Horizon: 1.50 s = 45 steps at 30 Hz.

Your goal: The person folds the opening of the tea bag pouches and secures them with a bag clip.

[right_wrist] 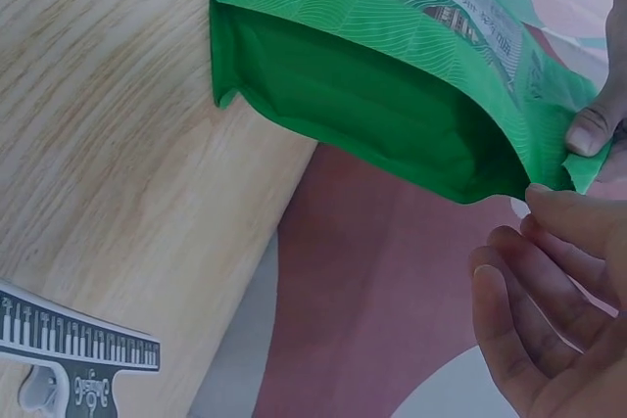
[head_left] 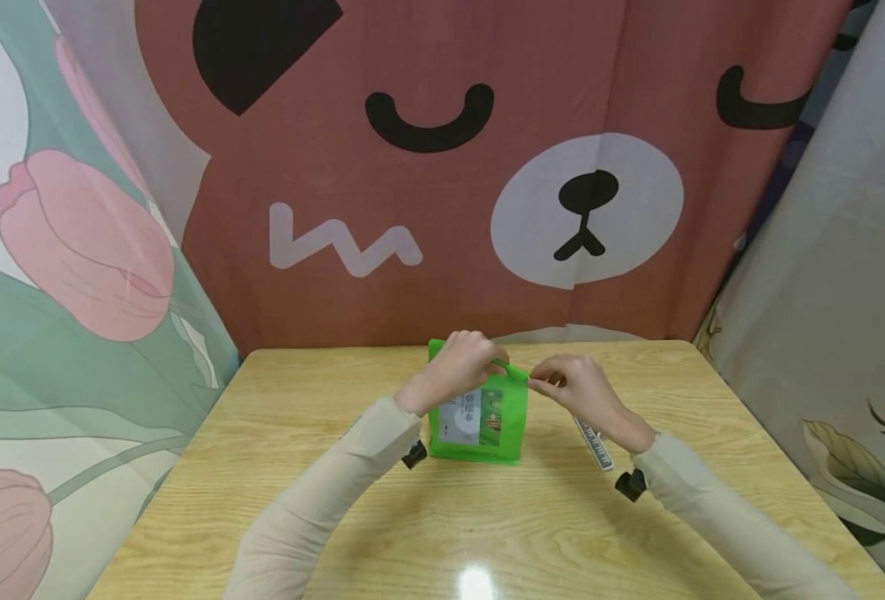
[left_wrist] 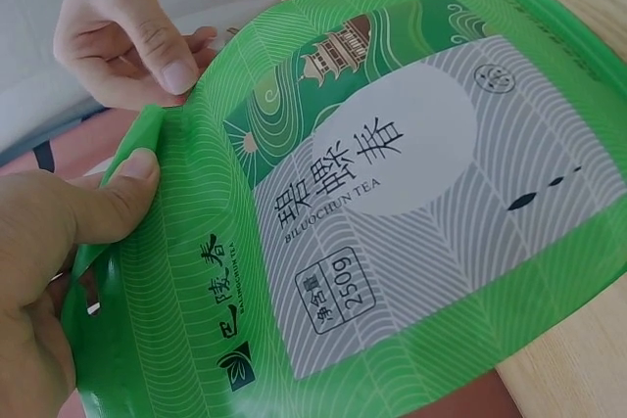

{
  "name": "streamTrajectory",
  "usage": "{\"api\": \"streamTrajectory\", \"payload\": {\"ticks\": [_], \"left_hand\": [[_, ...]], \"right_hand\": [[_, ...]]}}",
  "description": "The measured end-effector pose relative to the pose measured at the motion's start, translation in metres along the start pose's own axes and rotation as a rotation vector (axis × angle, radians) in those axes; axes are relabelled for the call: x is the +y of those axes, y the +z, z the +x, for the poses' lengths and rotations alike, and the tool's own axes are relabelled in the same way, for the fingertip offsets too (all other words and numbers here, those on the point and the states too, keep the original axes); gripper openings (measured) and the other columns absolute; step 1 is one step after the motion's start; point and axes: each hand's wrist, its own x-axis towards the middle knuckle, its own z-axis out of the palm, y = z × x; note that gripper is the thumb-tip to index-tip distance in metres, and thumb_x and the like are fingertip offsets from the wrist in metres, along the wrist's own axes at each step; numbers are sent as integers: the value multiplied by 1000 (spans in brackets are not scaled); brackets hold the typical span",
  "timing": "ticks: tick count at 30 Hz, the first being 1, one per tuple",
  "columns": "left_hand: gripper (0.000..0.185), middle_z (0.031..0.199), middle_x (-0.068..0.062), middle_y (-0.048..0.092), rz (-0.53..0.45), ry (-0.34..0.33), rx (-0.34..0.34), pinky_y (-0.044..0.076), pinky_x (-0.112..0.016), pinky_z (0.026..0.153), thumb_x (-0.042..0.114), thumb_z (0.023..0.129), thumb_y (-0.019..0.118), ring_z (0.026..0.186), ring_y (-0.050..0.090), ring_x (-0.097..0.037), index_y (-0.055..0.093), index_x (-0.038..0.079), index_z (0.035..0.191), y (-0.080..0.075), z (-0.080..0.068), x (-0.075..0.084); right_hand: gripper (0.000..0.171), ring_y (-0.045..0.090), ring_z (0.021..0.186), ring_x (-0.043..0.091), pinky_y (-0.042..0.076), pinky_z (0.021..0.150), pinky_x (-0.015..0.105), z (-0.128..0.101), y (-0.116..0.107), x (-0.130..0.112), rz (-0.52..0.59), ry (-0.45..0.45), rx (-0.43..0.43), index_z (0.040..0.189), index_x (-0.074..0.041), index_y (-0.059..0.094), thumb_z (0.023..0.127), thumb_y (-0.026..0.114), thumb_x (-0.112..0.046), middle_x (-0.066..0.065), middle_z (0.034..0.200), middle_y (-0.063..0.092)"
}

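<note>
A green Biluochun tea bag [head_left: 515, 417] with a grey and green label stands upright on the table. My left hand [head_left: 467, 360] grips its top edge, thumb on the front; in the left wrist view this edge looks bent over beside the thumb [left_wrist: 125, 193]. At the top right corner, my right hand [head_left: 579, 390] pinches the bag between thumb and index finger, the other fingers loosely curled in the right wrist view. That view also shows the bag's folded-in side [right_wrist: 362, 105]. What the bag contains is hidden.
A black-and-white patterned clip [head_left: 595, 444] lies on the wooden table [head_left: 427, 533] to the right of the bag, below my right hand. Something small and pale [head_left: 350, 427] shows partly behind my left sleeve. A bear-printed curtain [head_left: 442, 192] hangs behind the table's far edge.
</note>
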Motion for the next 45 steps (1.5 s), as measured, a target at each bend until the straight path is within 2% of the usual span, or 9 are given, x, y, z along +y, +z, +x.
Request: {"api": "streamTrajectory", "payload": {"ticks": [10,20,29,45], "left_hand": [[12,90,0,75,1,-7,-8,41,-14,52,18,89,75,62,64,-8,80,13,99,-1,-1,0],[12,90,0,75,-7,-10,-2,44,-15,54,18,89,75,65,65,-9,80,12,99,0,-1,-1],[13,92,1,75,-14,-19,-26,47,-17,59,19,90,74,71,68,-11,80,12,100,-1,0,0],[12,92,0,75,-34,-18,-9,45,-14,59,17,89,75,72,69,-10,80,11,99,0,-1,0]], "right_hand": [[3,60,64,3,51,59,25,-5,2,9,-29,23,-53,89,-10,78,88,77,-12,-9,77,68],[5,60,65,5,51,60,26,-11,3,17,-82,49,-102,91,-8,77,88,76,-12,-8,77,68],[5,57,63,2,50,57,25,-18,3,25,-89,90,-111,89,-8,77,89,76,-13,-9,75,67],[7,62,65,7,52,60,30,-28,9,36,-110,107,-117,89,-4,76,87,77,-11,-4,77,70]]}}
